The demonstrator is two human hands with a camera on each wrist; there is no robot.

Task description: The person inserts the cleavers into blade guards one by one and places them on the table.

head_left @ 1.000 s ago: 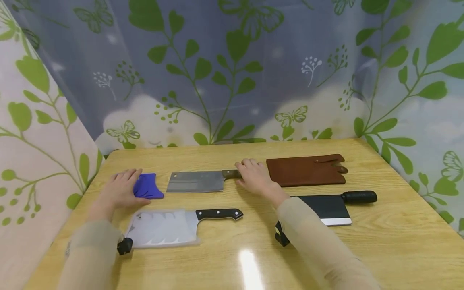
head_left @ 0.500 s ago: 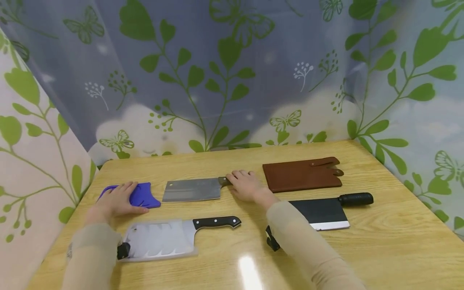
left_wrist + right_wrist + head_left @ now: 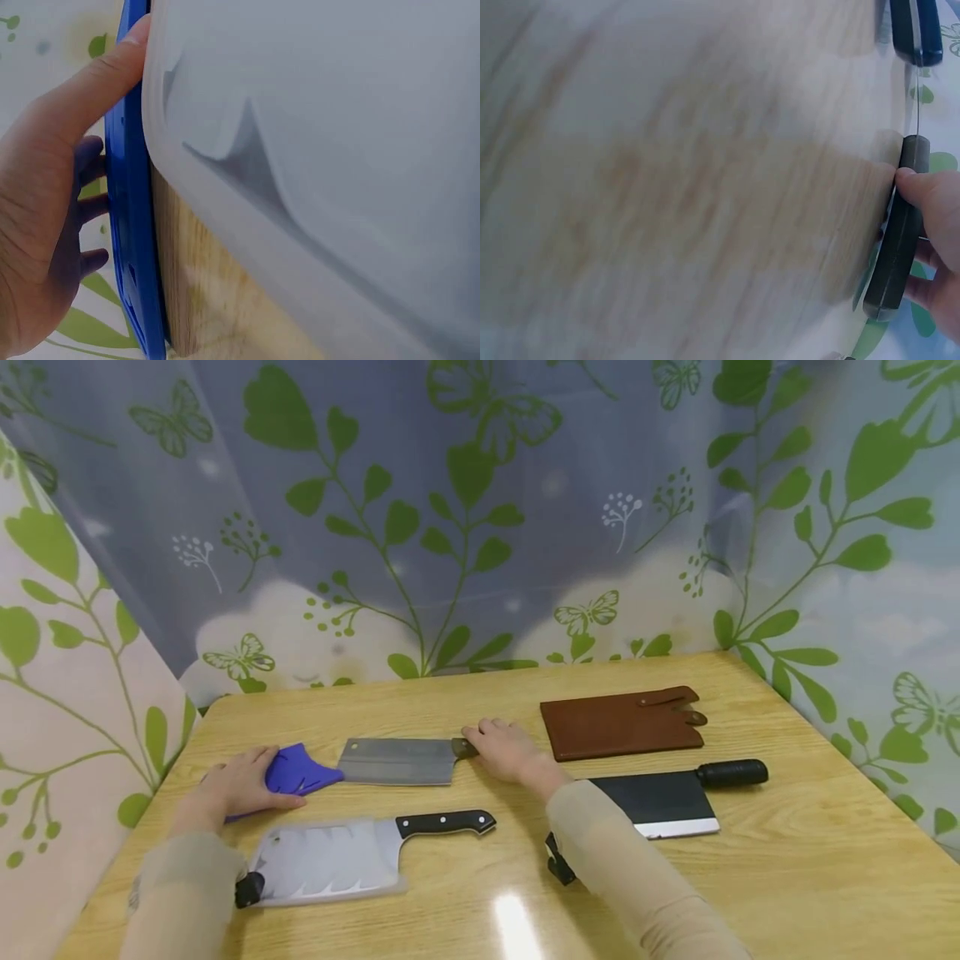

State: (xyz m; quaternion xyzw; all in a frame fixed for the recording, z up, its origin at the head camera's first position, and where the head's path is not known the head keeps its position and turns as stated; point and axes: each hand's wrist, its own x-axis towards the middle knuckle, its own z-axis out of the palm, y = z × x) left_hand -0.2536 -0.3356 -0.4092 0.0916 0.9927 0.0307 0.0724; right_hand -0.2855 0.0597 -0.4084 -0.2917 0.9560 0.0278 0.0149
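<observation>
On the left, my left hand (image 3: 236, 785) grips a blue plastic blade sheath (image 3: 294, 770). The sheath is tilted, and its notched right end meets the blade tip of a steel cleaver (image 3: 397, 762). In the left wrist view, the thumb lies on the edge of the sheath (image 3: 136, 217) and the other fingers are behind it. My right hand (image 3: 504, 750) holds the cleaver by its handle, mostly covering it in the head view. The right wrist view shows thumb and fingers around that dark handle (image 3: 896, 255).
Nearer on the wooden table (image 3: 450, 918) lies a black-handled cleaver (image 3: 442, 823), its blade in a translucent white sheath (image 3: 326, 864). A black-bladed cleaver (image 3: 660, 802) lies at right, partly behind my right sleeve. Behind it is a brown leather sheath (image 3: 618, 727). A patterned curtain (image 3: 480, 527) hangs behind.
The blue sheath was lying flat; it has tilted up and shifted right, up to the blade tip. My right hand stays on the cleaver handle. The head view has tilted slightly upward.
</observation>
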